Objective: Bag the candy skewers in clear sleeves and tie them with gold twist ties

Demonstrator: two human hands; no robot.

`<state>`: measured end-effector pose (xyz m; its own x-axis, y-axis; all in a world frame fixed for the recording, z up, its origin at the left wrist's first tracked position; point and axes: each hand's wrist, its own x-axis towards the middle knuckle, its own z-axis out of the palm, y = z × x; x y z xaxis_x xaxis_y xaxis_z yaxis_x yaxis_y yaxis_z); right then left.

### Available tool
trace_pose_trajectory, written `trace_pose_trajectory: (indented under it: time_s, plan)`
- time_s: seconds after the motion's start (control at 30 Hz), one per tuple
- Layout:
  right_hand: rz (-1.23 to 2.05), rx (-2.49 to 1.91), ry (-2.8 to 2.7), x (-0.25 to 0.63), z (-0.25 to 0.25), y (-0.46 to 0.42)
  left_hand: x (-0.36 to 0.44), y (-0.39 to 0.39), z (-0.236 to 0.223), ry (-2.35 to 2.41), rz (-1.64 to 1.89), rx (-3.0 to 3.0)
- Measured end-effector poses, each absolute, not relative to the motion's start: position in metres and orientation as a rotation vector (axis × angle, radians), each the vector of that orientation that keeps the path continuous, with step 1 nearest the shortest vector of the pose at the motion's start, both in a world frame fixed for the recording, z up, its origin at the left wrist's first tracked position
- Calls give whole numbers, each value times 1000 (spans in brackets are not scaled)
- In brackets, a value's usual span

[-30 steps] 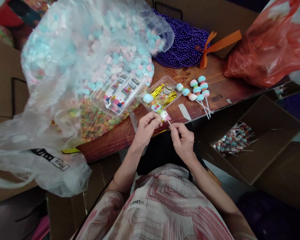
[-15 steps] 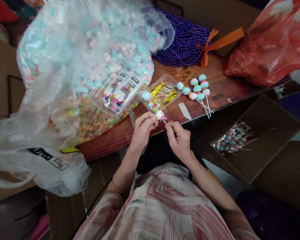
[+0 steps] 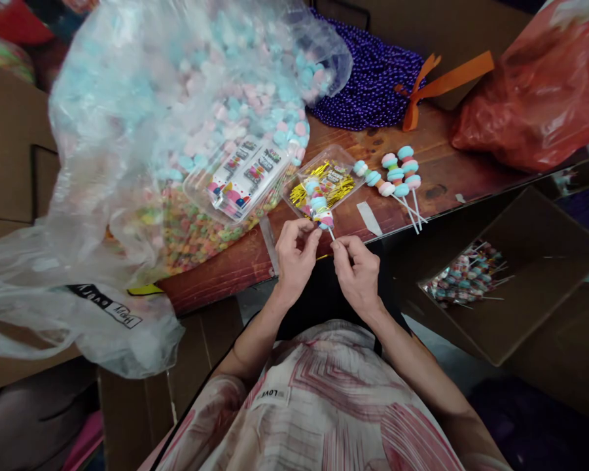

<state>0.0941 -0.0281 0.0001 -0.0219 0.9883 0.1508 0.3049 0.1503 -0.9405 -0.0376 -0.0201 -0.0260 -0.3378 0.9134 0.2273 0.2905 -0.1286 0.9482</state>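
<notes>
My left hand (image 3: pixel 295 252) pinches the lower end of a candy skewer (image 3: pixel 319 206) of pastel marshmallow pieces, at the table's front edge. My right hand (image 3: pixel 357 271) is closed on the skewer's thin white stick just below the candies. Both hands nearly touch. Behind them lies a clear tray of gold twist ties (image 3: pixel 326 183). To its right, three finished candy skewers (image 3: pixel 392 176) lie flat on the wooden table (image 3: pixel 442 170).
A big clear bag of pastel marshmallows (image 3: pixel 186 98) fills the left, with a clear pack of labels (image 3: pixel 240 180) on it. Purple beads (image 3: pixel 368 85) and a red plastic bag (image 3: pixel 530 98) sit at the back. A cardboard box with several skewers (image 3: pixel 464 275) stands lower right.
The skewer has turned from leaning left to more upright, its candies now over the twist-tie tray. Both hands stay pinched on it; the view shifted slightly.
</notes>
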Motion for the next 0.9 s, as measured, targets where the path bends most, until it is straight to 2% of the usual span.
trace_pose_trajectory:
  time_s: [0.43, 0.63, 0.9]
  plan:
    - [968, -1316, -1480, 93, -2, -30, -35, -16, -25, 1728, 1594, 1751]
    - [870, -1314, -1507, 90, -2, -31, -34, -15, -23, 1742, 1579, 1829]
    - [840, -1373, -1517, 87, 0, -27, -33, -26, -24, 1491, 1519, 1790]
